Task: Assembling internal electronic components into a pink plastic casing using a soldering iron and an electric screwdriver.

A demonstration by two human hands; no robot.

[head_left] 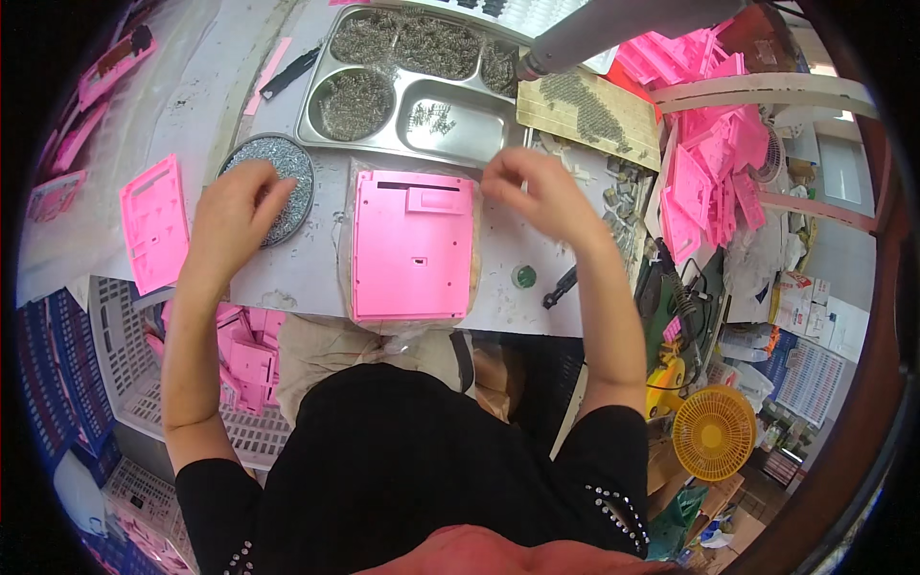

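Note:
A flat pink plastic panel (412,259) with a slot and a small raised piece near its far edge lies in front of me on a clear plastic bag. My left hand (235,216) is over a round dark-rimmed dish (287,151) full of small silvery screws, fingers curled and closed. Whatever its fingertips hold is too small to make out. Beside the panel's far right corner is my right hand (541,192), thumb and forefinger bent together; what is between them cannot be seen. A second pink panel (156,225) lies left of the dish.
A steel compartment tray (460,153) holding small metal springs stands at the back. Right of it are a cardboard sheet (589,120) with more small parts and a grey arm (613,34). Pink parts (714,163) pile up at right. A green-topped jar (523,277) sits near the front edge.

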